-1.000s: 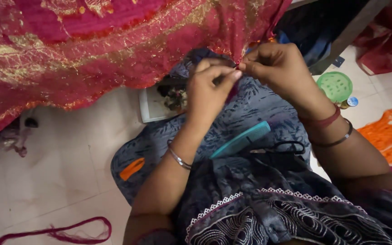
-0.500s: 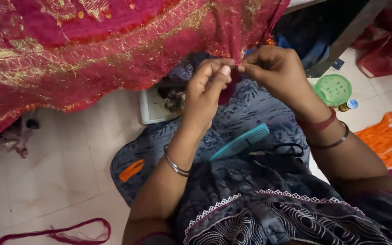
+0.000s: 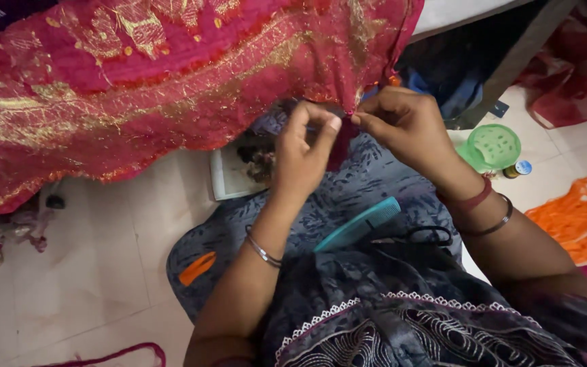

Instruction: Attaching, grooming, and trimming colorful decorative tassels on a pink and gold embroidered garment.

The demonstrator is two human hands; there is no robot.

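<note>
Pinching at the same spot, the left hand (image 3: 304, 153) and the right hand (image 3: 405, 126) meet at the lower edge of the red and gold fabric (image 3: 137, 88), which hangs down from above and drapes across most of the upper view. The fingers of both hands are pressed together on a small gathered point of that edge, where a dark maroon tassel (image 3: 340, 146) dangles between them — the left thumb and forefinger grip from one side, the right from the other. Compared with a second ago, the hands have shifted very little; they sit slightly closer together and the pinch looks tighter, with the tassel hanging a bit straighter below the fingertips. By my reading, this suggests the knot or twist at the fabric's border is being drawn snug rather than newly started. On the lap below, spread over a patterned blue-grey cloth (image 3: 368, 190), lie a teal comb (image 3: 358, 224) and a pair of black scissors (image 3: 419, 236), touching or nearly so, with an orange scrap (image 3: 197, 268) well apart to the left. On the floor to the right stand a green plastic container (image 3: 494, 146) and, near it, a bundle of orange threads (image 3: 575, 221) — both out of reach of the busy hands.
</note>
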